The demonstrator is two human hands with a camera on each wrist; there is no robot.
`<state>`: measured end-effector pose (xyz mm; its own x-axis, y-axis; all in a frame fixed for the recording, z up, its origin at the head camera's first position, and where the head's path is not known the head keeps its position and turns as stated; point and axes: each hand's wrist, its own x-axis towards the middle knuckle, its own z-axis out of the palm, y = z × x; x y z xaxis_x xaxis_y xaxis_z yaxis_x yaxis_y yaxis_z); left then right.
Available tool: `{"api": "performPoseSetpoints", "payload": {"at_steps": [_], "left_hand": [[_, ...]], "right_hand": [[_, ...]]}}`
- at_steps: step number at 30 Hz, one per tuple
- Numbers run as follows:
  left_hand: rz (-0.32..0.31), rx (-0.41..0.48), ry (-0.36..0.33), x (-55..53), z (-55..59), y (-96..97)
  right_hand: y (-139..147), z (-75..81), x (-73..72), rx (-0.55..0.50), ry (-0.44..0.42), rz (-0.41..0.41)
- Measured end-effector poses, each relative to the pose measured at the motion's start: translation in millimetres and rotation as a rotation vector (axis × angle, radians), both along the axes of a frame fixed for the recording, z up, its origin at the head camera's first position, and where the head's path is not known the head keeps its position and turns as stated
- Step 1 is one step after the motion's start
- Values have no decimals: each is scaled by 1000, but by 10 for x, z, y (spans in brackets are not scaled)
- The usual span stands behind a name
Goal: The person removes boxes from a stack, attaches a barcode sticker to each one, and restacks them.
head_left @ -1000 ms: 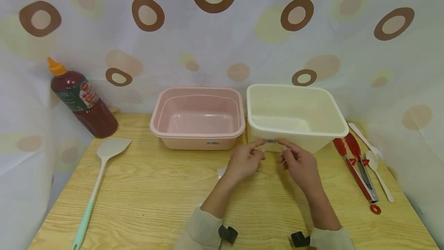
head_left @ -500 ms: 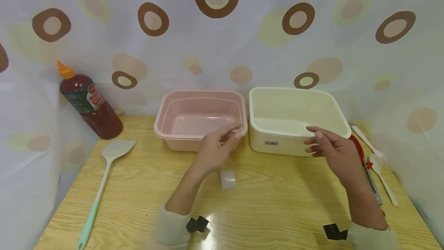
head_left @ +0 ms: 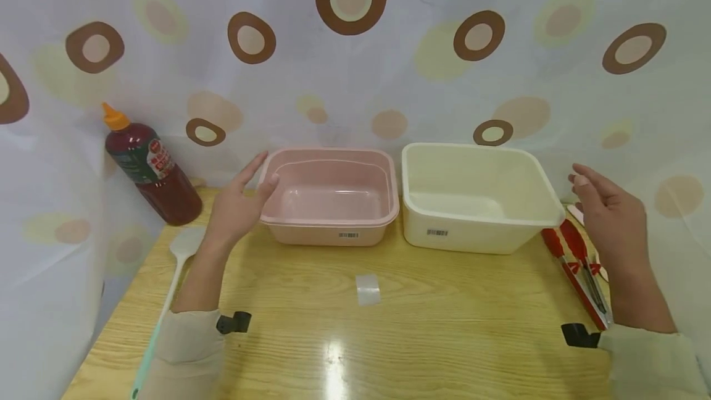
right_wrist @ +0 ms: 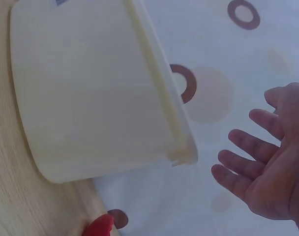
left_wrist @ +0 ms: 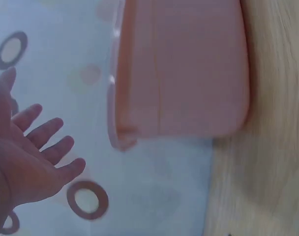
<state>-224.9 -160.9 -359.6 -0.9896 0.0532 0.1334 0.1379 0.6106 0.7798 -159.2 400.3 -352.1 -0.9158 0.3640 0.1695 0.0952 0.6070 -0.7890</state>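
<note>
My left hand (head_left: 236,212) hovers by the left end of the pink plastic basin (head_left: 329,234), its fingers spread and holding nothing. In the left wrist view that hand (left_wrist: 36,152) is apart from the basin (left_wrist: 198,73). Off the right end of the cream plastic basin (head_left: 466,238), my right hand (head_left: 616,221) is raised above the red-tipped tongs (head_left: 583,273). The right wrist view has its fingers loosely extended and bare, with a gap between the hand (right_wrist: 267,162) and the cream basin (right_wrist: 90,98).
A sauce bottle (head_left: 158,175) with an orange cap stands at the back left. The spatula (head_left: 169,286) lies at left, partly behind my left arm. A small translucent piece (head_left: 368,289) lies mid-table. A white fork (head_left: 575,213) is mostly hidden by my right hand.
Both hands have moved apart from the front of the cream basin, the left to the pink basin's left end, the right past the cream basin's right end. Both basins stay side by side.
</note>
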Motion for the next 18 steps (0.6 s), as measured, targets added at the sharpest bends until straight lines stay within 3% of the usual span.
{"api": "performPoseSetpoints", "payload": {"at_steps": [4,8,15,18], "left_hand": [[10,-37,-20,-128,-41,-223],[7,-35,-25,-249,-169,-342],[-7,-2,-112,-432,-408,-365],[-6,54,-142,-486,-469,-350]], "right_hand": [[97,-58,-161,29,-124,35],[152,-164,-304,-3,-171,93],[203,-330,-431,-35,-257,107],[199,-354,-478,-46,-267,143]]}}
